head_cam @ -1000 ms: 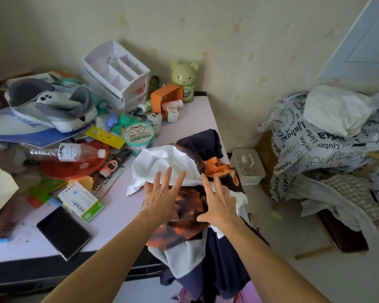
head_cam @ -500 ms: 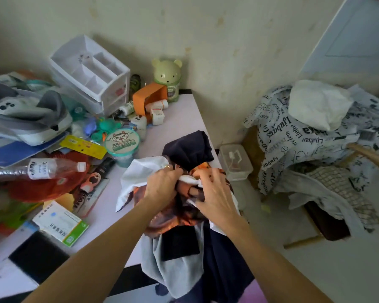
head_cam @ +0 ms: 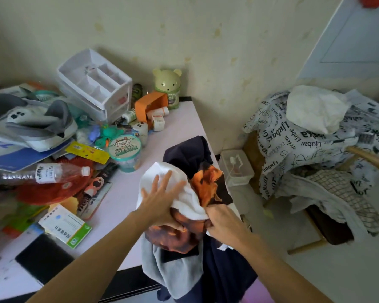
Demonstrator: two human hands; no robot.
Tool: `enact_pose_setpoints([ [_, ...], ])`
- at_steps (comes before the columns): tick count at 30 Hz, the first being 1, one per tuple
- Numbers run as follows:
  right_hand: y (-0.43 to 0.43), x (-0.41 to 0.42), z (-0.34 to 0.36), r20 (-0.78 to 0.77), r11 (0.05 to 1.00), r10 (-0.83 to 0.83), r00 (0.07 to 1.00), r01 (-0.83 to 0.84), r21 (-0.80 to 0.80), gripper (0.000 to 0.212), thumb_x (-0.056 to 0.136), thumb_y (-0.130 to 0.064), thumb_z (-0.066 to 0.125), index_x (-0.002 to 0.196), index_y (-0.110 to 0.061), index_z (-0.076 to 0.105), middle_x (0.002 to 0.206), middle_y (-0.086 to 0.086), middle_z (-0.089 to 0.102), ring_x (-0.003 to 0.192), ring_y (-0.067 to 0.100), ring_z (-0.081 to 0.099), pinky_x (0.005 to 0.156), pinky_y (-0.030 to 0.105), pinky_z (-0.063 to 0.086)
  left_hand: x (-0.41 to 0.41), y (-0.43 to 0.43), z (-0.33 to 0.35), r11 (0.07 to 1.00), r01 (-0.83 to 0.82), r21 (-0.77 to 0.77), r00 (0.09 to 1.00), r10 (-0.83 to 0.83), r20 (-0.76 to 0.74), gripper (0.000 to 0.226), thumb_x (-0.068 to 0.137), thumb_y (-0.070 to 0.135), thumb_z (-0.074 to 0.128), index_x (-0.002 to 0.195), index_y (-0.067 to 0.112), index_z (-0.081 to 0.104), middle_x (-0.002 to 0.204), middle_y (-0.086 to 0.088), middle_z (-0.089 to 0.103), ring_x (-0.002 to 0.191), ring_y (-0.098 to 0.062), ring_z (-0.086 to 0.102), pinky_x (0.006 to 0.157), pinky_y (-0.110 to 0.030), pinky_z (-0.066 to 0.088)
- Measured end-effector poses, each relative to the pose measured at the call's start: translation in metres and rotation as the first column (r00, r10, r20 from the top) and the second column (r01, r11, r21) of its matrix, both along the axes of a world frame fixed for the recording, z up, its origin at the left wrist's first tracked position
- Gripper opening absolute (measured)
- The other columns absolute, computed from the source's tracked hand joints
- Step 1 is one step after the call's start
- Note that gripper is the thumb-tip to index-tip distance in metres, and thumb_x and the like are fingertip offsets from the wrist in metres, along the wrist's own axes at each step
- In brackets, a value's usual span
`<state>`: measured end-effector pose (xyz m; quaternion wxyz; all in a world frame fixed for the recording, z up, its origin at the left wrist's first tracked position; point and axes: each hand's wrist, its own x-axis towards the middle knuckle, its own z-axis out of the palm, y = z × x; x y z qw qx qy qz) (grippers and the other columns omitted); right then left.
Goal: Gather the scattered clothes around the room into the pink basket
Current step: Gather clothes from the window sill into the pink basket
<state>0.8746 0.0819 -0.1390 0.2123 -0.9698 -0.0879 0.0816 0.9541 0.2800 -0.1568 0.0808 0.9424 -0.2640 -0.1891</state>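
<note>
Nearest us, the pale table (head_cam: 179, 127) ends at a dark front edge, and a heap of clothes spills over its right corner. A grey garment (head_cam: 175, 274) and dark navy cloth hang down off that corner; under them, at the bottom border, a pink shape (head_cam: 256, 296) shows, too blurred for us to tell whether it is the basket. Our left hand (head_cam: 160, 200) lies flat with straight, spread fingers, pressing on a white cloth (head_cam: 184, 193) at the top of the heap. Our right hand (head_cam: 223, 221) is curled, its fingers pinching the lower edge of that white cloth where it meets an orange-and-brown printed garment (head_cam: 210, 182). Just behind them a navy garment (head_cam: 188, 154) sits bunched on the table.

To the left we see a black slab (head_cam: 42, 256) near the front edge, a white and green medicine box (head_cam: 65, 226) beside it, then a water bottle (head_cam: 46, 173) lying on its side and a round tub (head_cam: 124, 147) with a green printed lid. Farther back stand a white drawer organiser (head_cam: 94, 84), an orange box (head_cam: 151, 103) and a green bear-shaped jar (head_cam: 167, 86) against the wall.

On the floor right of the table sits a clear plastic box (head_cam: 236, 169). Beyond it, a chair carries a black-lettered white cloth (head_cam: 293, 136) with a crumpled white bag (head_cam: 315, 108) on top.
</note>
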Motion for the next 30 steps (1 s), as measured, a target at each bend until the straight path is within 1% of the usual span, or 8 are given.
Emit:
enact_pose_setpoints([
  [4,-0.010,0.005,-0.034,-0.004,0.984,-0.152,0.988,0.152,0.090,0.079,0.074,-0.019,0.070,0.139,-0.037,0.030,0.149,0.006,0.020,0.115,0.032,0.050,0.085,0.042,0.051,0.002,-0.010,-0.024,0.998,0.031,0.051,0.987,-0.023,-0.156,0.092,0.063,0.055,0.079,0.141,0.042,0.031,0.158,-0.001,-0.018,0.142,-0.041,-0.017,0.104,-0.072,0.019],
  [8,-0.027,0.027,-0.057,-0.073,0.960,-0.278,0.958,0.279,-0.008,0.123,0.068,-0.044,0.080,0.146,-0.044,-0.015,0.158,0.001,-0.022,0.140,0.038,0.017,0.103,0.055,0.038,0.004,-0.025,-0.030,0.991,0.107,0.084,0.994,-0.103,-0.049,0.068,0.069,0.041,0.075,0.131,0.037,0.047,0.154,-0.002,0.005,0.140,-0.040,0.003,0.103,-0.063,0.032],
  [10,-0.027,0.039,-0.063,-0.196,0.949,-0.308,0.931,0.316,0.013,0.120,0.074,-0.044,0.075,0.143,-0.047,-0.023,0.159,0.004,-0.014,0.139,0.040,0.021,0.106,0.057,0.033,0.004,-0.030,-0.032,0.988,0.118,0.095,0.989,-0.126,0.079,0.058,0.075,0.029,0.069,0.130,0.029,0.049,0.146,-0.006,0.021,0.133,-0.040,0.018,0.099,-0.055,0.041],
  [12,-0.017,0.046,-0.068,-0.194,0.953,-0.297,0.935,0.304,0.006,0.111,0.079,-0.044,0.070,0.144,-0.045,-0.019,0.150,0.012,0.029,0.125,0.036,0.043,0.101,0.055,0.038,0.003,-0.030,-0.036,0.989,0.116,0.087,0.979,-0.128,0.156,0.059,0.080,0.015,0.062,0.135,0.022,0.041,0.139,-0.008,0.031,0.129,-0.037,0.027,0.098,-0.048,0.043],
  [15,0.000,0.044,-0.076,-0.041,0.958,-0.286,0.957,0.286,-0.015,0.075,0.081,-0.036,0.067,0.142,-0.027,0.023,0.102,0.004,0.066,0.094,0.027,0.063,0.086,0.044,0.046,0.001,-0.028,-0.044,0.992,-0.066,-0.106,0.986,0.081,0.146,0.079,0.077,0.003,0.060,0.144,0.023,0.023,0.136,-0.011,0.029,0.121,-0.036,0.041,0.094,-0.044,0.047],
  [19,0.007,0.027,-0.063,0.108,0.961,-0.218,0.970,0.233,-0.147,0.013,0.076,-0.019,0.064,0.088,-0.021,0.061,0.082,0.000,0.066,0.084,0.025,0.062,0.070,0.032,0.031,0.005,-0.029,-0.034,0.935,-0.355,0.001,0.935,0.355,-0.002,0.078,0.078,0.016,0.068,0.142,0.026,0.026,0.141,-0.015,0.019,0.122,-0.042,0.040,0.089,-0.049,0.048],
  [22,0.009,0.011,-0.051,0.220,0.954,-0.185,0.958,0.229,-0.192,0.027,0.061,-0.015,0.078,0.084,-0.022,0.065,0.077,-0.002,0.063,0.081,0.024,0.059,0.067,0.034,0.033,-0.014,-0.040,-0.013,0.955,-0.290,0.068,0.940,0.270,0.208,0.046,0.080,0.014,0.064,0.122,0.025,0.048,0.129,-0.008,0.031,0.117,-0.034,0.036,0.089,-0.046,0.044],
  [30,-0.034,-0.069,-0.033,0.413,0.974,-0.160,0.896,0.211,-0.080,0.029,0.073,-0.021,0.076,0.101,-0.017,0.069,0.078,0.003,0.051,0.077,0.022,0.051,0.071,0.034,0.049,-0.110,-0.078,0.018,0.999,-0.024,-0.022,0.911,0.031,0.411,0.042,0.079,0.024,0.065,0.111,0.017,0.039,0.100,-0.001,0.055,0.093,-0.021,0.057,0.078,-0.031,0.040],
])
